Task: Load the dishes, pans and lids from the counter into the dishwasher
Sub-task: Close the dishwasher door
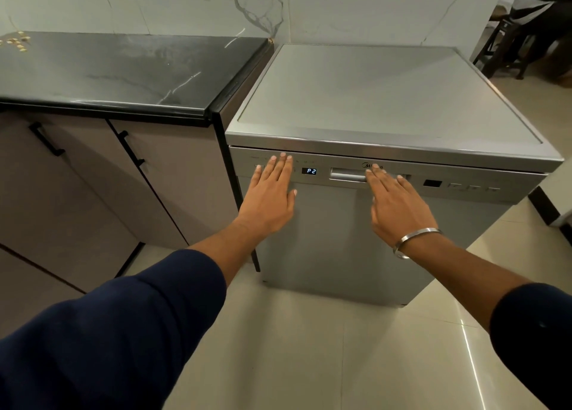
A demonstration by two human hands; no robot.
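Note:
A silver freestanding dishwasher [340, 239] stands with its door shut; its display [309, 171] reads P2. My left hand [272, 193] lies flat with straight fingers against the left of the control panel. My right hand [393, 199], a metal bangle on its wrist, rests flat on the door with its fingertips at the recessed handle [346, 174]. No dishes, pans or lids are in view on the black counter [123, 69].
The black marble counter sits left of the dishwasher over brown cabinets [77, 177] with black handles. Small gold bits [18, 42] lie at its far left corner. Beige floor tiles [340, 347] spread below. A person sits on a stool [507, 44] at the far right.

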